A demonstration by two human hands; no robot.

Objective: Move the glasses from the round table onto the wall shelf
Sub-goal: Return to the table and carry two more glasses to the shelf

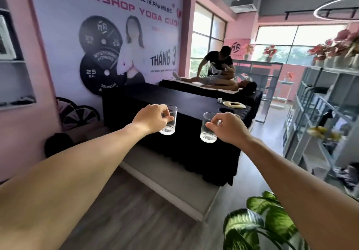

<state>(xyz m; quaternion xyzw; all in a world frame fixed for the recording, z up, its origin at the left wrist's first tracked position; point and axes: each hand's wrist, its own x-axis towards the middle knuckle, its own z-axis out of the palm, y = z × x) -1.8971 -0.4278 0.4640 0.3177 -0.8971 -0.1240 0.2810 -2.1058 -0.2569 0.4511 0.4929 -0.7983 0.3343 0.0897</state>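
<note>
I carry two clear, empty drinking glasses in front of me at arm's length. My left hand (151, 119) grips the rim of one glass (169, 125) from above. My right hand (228, 128) pinches the rim of the other glass (208, 131) the same way. Both glasses hang upright in the air over a black-covered massage bed. A grey wall shelf (13, 63) with dark niches shows at the far left edge. The round table is out of view.
A black-draped bed (174, 117) stands straight ahead, with a second one behind it where a person works on someone lying down. Grey open shelving (322, 113) with pink flowers lines the right side. A leafy plant (258, 220) is at the bottom right. Wooden floor lies below.
</note>
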